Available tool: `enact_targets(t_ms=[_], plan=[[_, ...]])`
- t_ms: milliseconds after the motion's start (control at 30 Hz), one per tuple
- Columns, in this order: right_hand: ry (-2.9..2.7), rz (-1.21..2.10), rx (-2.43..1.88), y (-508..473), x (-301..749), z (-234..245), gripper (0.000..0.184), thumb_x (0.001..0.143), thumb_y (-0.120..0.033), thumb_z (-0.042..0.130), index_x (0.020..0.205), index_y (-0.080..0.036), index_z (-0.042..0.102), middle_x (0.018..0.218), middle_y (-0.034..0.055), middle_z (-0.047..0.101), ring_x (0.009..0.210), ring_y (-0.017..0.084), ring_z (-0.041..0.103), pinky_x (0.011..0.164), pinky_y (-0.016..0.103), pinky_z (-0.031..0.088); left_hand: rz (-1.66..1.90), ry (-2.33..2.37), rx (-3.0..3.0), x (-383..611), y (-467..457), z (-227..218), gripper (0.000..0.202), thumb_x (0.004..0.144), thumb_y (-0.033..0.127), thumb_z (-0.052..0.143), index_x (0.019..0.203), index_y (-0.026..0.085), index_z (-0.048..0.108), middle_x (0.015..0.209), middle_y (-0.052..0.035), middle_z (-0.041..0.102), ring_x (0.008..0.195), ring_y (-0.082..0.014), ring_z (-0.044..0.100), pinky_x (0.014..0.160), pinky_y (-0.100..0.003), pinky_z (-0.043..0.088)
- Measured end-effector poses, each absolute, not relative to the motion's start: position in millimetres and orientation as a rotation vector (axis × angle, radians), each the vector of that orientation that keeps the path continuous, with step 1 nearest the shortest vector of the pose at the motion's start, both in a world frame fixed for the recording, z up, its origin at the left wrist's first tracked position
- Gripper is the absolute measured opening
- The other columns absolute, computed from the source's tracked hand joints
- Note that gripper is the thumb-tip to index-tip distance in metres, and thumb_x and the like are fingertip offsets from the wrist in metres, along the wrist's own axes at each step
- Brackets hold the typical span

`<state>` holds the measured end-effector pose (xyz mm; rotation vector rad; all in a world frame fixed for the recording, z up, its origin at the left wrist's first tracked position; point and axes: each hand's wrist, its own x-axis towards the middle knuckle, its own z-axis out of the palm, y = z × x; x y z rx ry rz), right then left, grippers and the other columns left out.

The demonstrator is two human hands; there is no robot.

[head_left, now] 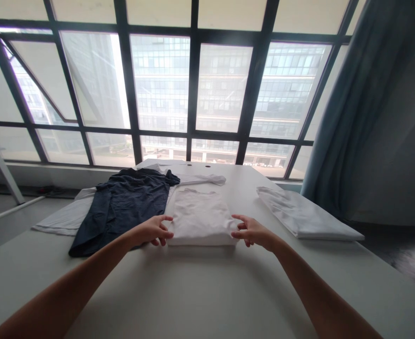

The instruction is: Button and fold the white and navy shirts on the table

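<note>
A white shirt (201, 216), folded into a neat rectangle, lies in front of me with its neckline at the far end. My left hand (153, 230) is at its left edge, fingers apart, with the fingertips at the cloth near the front corner. On the opposite edge, my right hand (252, 230) mirrors it, index finger stretched out and thumb by the front corner. Neither hand visibly grips the fabric. Just left of the folded shirt, a dark navy shirt (130, 202) is spread out and wrinkled, partly beside my left wrist.
Beneath the navy shirt, white garments (66, 216) stick out left and behind it. Another folded white garment (309, 216) lies at the right table edge. Everything rests on a white table (200, 292). Windows (161, 84) stand behind; a blue-grey curtain (348, 103) hangs at right.
</note>
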<state>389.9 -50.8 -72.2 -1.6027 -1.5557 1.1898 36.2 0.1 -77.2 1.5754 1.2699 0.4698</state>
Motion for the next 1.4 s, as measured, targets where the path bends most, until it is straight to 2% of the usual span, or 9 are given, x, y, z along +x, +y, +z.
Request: enact_targets(t_ms=[233,400,500,633,800,900,1033,1267,1400], plan=[[-1.726,1.216,-1.54,-49.0,397.7,-74.5,0.104,0.068,-0.034,0.083,0.153,-0.009,0.028,0.073,-0.0022,0.061,0.054,0.008,0.048,0.045,0.019,0.04,0.515,1.218,1.683,29.9,9.2,-82.8,0.085,0.059,0.036,0.084,0.133,0.009,0.052,0.069,0.0016,0.063,0.058,-0.0141,0.059,0.05,-0.022,0.041],[-1.766,1.04,-1.355,-43.9,397.3,-79.5,0.088,0.076,-0.045,0.076,0.148,-0.012,0.038,0.074,-0.002,0.061,0.06,0.011,0.054,0.054,0.023,0.047,0.642,0.922,1.726,29.8,10.7,-88.8,0.094,0.062,0.032,0.085,0.143,0.012,0.041,0.081,-0.0009,0.066,0.078,-0.017,0.064,0.072,-0.027,0.048],[-1.678,1.008,-1.244,-42.4,396.9,-81.1,0.087,0.075,-0.048,0.076,0.147,-0.014,0.04,0.092,0.0054,0.068,0.085,0.019,0.065,0.076,0.033,0.055,0.535,0.809,1.713,30.4,8.6,-94.3,0.111,0.059,0.025,0.086,0.152,0.019,0.027,0.094,-0.0044,0.069,0.089,-0.0198,0.065,0.077,-0.03,0.05],[-1.708,1.209,-1.223,-44.2,399.4,-83.1,0.11,0.063,-0.046,0.085,0.153,-0.015,0.029,0.119,0.0128,0.066,0.11,0.027,0.062,0.092,0.04,0.053,0.533,0.819,1.802,32.3,7.3,-100.9,0.103,0.063,0.026,0.084,0.151,0.016,0.031,0.097,-0.0078,0.07,0.087,-0.0208,0.066,0.074,-0.028,0.05],[-1.823,1.207,-1.284,-44.1,403.9,-86.6,0.109,0.061,-0.045,0.085,0.151,-0.011,0.035,0.118,0.0129,0.064,0.099,0.023,0.062,0.083,0.032,0.052,0.6,0.834,1.828,33.4,10.1,-101.6,0.093,0.066,0.035,0.083,0.145,0.01,0.04,0.085,-0.0062,0.07,0.077,-0.019,0.065,0.07,-0.028,0.049],[-1.872,1.123,-1.327,-43.0,404.9,-87.1,0.098,0.067,-0.049,0.081,0.147,-0.009,0.042,0.094,0.0055,0.065,0.078,0.015,0.058,0.068,0.026,0.048,0.619,0.863,1.802,33.6,11.6,-101.4,0.086,0.065,0.039,0.084,0.138,0.009,0.048,0.074,-0.0017,0.067,0.065,-0.0149,0.06,0.062,-0.025,0.044],[-1.885,1.08,-1.367,-43.4,402.9,-86.0,0.095,0.069,-0.054,0.079,0.145,-0.009,0.046,0.065,-0.0063,0.047,0.06,0.009,0.043,0.055,0.022,0.036,0.642,0.885,1.751,33.4,13.9,-103.2,0.083,0.062,0.041,0.085,0.132,0.01,0.053,0.067,0.0013,0.064,0.061,-0.0134,0.057,0.06,-0.025,0.043],[-1.857,1.139,-1.372,-43.5,402.6,-85.9,0.096,0.066,-0.059,0.079,0.143,-0.011,0.049,0.077,-0.0016,0.058,0.069,0.012,0.051,0.062,0.023,0.042,0.564,0.937,1.844,29.4,14.1,-98.3,0.093,0.062,0.045,0.083,0.14,0.008,0.049,0.062,0.0036,0.06,0.054,-0.0107,0.049,0.054,-0.022,0.036],[-1.854,1.063,-1.514,-40.8,410.8,-84.3,0.086,0.074,-0.057,0.074,0.141,-0.009,0.05,0.078,0.0024,0.065,0.073,0.015,0.059,0.067,0.025,0.046,0.545,1.03,1.884,31.0,7.7,-90.8,0.081,0.07,0.058,0.075,0.133,0.009,0.059,0.066,-0.0005,0.064,0.056,-0.0115,0.05,0.054,-0.021,0.035]])
